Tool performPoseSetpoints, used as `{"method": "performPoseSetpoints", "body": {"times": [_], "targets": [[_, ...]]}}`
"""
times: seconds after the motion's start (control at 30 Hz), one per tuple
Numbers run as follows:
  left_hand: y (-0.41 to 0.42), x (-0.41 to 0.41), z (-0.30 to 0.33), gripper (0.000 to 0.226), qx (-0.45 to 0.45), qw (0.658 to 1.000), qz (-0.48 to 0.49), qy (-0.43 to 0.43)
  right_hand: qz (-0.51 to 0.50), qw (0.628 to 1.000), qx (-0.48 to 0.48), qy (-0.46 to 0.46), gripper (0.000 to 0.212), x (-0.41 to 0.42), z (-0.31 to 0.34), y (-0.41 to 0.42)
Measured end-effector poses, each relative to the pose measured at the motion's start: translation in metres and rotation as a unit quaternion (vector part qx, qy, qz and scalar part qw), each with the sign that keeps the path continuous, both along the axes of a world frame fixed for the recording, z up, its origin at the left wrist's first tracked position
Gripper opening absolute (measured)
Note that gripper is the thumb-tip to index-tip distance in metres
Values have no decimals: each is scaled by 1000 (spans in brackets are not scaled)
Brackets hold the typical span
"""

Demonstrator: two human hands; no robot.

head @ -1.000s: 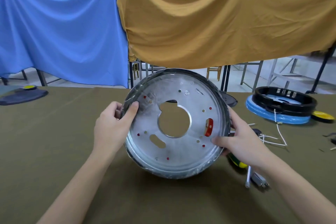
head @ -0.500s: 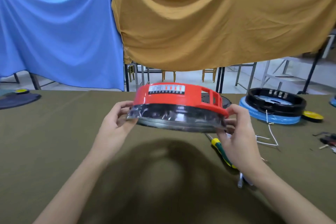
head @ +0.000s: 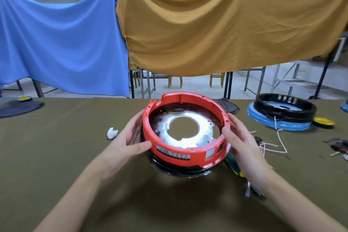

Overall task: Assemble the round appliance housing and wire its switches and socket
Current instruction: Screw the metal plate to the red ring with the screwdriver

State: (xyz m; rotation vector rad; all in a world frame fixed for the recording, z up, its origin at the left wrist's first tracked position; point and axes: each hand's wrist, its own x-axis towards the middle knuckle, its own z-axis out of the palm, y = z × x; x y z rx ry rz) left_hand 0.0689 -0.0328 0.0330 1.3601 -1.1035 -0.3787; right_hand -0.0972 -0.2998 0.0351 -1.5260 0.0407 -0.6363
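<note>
Round housing (head: 185,133): glossy red plastic ring on a shiny metal plate with a centre hole, held above the olive tablecloth (head: 56,156). Left hand (head: 130,139) gripped its 9 o'clock wall, right hand (head: 239,141) its 3 o'clock, fingers curled.

The right hand (head: 243,143) hides most of the screwdriver (head: 234,165).

— What else is on my table?
— Crumpled white scrap (head: 112,132), left of centre; blue cloth (head: 62,39) upper left, mustard cloth (head: 226,30) upper right; wooden chairs (head: 216,79) behind.
</note>
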Motion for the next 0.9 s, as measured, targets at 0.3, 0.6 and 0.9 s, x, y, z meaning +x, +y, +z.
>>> {"method": "performPoseSetpoints", "body": {"times": [0.3, 0.6, 0.9], "targets": [[-6, 3, 0, 56, -45, 988, 94, 110, -47, 994, -97, 33, 65, -8, 2, 11], [-8, 1, -8, 52, -19, 975, 125, 185, -89, 990, -93, 62, 31, -2, -4, 19], [-12, -4, -9, 55, 40, 977, 111, 177, -76, 971, -111, 197, 36, -5, -1, 17]]}}
